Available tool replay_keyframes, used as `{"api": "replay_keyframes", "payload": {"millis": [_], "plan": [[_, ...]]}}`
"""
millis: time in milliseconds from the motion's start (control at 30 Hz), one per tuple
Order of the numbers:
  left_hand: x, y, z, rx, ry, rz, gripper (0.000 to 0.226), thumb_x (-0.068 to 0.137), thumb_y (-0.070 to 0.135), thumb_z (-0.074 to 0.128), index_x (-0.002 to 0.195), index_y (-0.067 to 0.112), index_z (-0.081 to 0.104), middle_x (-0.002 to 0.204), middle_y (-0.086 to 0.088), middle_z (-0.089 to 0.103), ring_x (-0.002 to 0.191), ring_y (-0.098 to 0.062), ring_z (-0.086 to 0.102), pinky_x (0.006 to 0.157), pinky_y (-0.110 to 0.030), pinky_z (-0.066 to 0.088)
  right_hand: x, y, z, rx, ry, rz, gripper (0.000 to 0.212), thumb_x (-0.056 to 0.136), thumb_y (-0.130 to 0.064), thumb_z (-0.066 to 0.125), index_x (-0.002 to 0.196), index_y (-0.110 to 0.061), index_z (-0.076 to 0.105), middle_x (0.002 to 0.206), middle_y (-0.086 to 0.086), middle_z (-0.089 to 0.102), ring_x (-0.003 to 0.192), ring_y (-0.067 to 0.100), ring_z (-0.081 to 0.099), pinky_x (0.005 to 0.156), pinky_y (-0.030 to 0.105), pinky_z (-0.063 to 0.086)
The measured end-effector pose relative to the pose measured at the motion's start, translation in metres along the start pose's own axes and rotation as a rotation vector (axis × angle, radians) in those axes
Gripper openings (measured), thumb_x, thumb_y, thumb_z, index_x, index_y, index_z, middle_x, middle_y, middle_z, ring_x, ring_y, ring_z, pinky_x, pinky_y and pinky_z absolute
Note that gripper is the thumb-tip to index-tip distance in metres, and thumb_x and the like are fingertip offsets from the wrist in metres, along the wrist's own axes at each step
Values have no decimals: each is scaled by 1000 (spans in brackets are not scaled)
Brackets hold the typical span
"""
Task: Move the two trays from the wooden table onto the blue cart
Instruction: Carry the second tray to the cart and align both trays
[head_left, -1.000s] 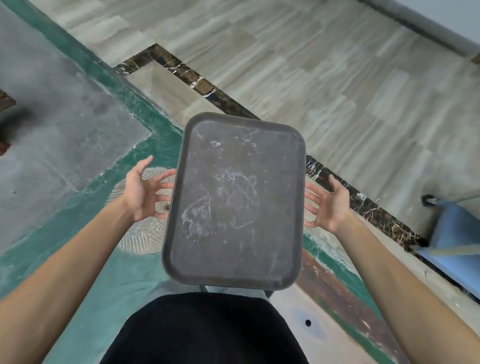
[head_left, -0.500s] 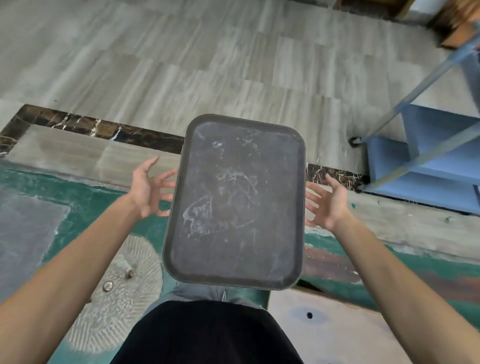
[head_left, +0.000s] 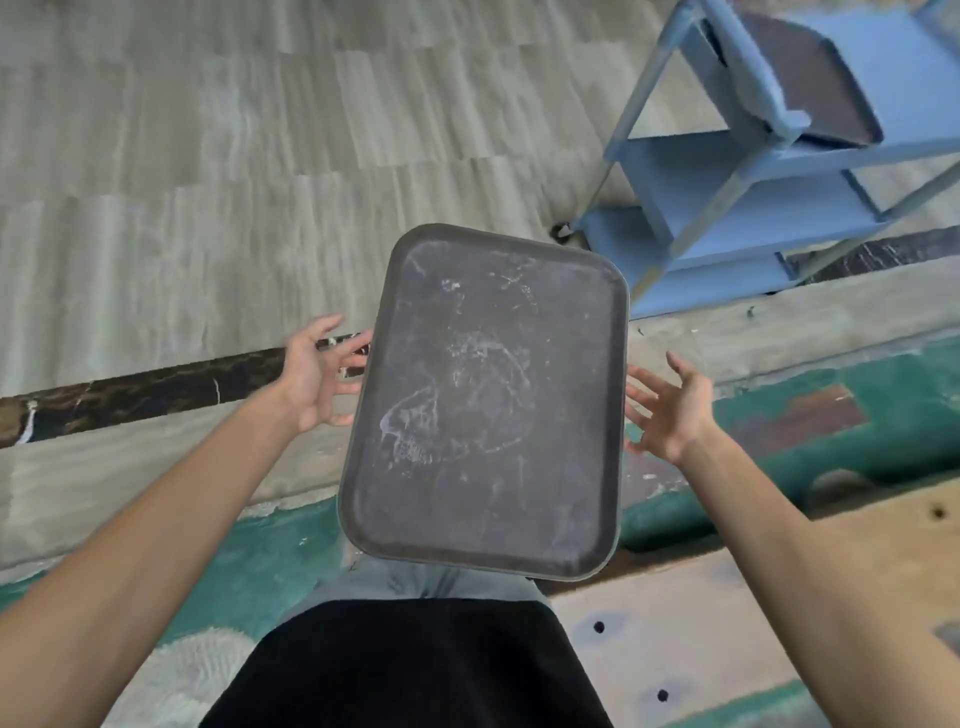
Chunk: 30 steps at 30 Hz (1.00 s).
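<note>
The left hand (head_left: 311, 376) and the right hand (head_left: 675, 408) hold a dark grey tray (head_left: 483, 400) between them, one at each long edge, fingers spread and curled toward the rim. The fingertips run under the tray, so whether they press the underside cannot be told, but the tray rides level above the floor with nothing else carrying it. It is a rounded-corner rectangle with a low raised lip; its matte surface is scuffed and marked with pale, dried smears and a looping whitish stain near the middle. The blue cart (head_left: 769, 208) stands near its far right corner, built of pale blue tubes and flat blue shelves in tiers. On the top shelf lies a second dark tray (head_left: 810, 83), partly behind a blue handle piece. The floor (head_left: 208, 182) is streaky grey-beige tile crossed by a dark marbled strip, with worn green paint nearer the person.
</note>
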<state>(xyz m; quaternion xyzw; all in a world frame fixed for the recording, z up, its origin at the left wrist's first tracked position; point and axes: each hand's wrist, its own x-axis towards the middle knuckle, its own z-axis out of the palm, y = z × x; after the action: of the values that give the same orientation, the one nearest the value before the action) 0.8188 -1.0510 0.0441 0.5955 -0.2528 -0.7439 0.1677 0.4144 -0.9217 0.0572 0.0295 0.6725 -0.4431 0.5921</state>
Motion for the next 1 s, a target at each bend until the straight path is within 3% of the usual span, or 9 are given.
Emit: {"api": "replay_keyframes", "payload": {"millis": [167,367,667,933,1000], "plan": [[42,48,71,114,-98,-39,63,77,68,43,125,35,69,115,4,59,111,-24,54,93,-51,35,2,-26,-53,144,81,-26,60,88,-66,47,121,-23,73,118,1,66,117,23,58,97,55,35],[98,89,194,283,-186,-81,63,78,69,41,123,35,70,112,5,60,113,-26,54,87,-49,34,23,-59,-138,299,193,-15,64,85,-71,47,121,-25,73,123,2,67,113,23,58,74,47,40],[169,120,406,429,-274,-107,63,79,71,40,123,36,70,103,5,57,99,-24,55,81,-46,37,80,-140,-278,437,307,0,60,83,-70,50,119,-27,71,124,2,63,114,21,56,78,47,41],[207,150,565,502,-395,-71,67,76,74,42,125,36,69,110,4,56,109,-25,54,97,-48,35,96,-218,-382,485,368,-74,58,88,-67,47,124,-27,67,123,3,59,108,20,53,73,42,37],[218,159,600,519,-417,-63,67,75,74,43,124,37,69,106,6,57,107,-25,55,90,-46,38,103,-237,-405,493,369,-91,57,88,-66,47,124,-27,68,118,3,59,105,20,54,74,43,37]]}}
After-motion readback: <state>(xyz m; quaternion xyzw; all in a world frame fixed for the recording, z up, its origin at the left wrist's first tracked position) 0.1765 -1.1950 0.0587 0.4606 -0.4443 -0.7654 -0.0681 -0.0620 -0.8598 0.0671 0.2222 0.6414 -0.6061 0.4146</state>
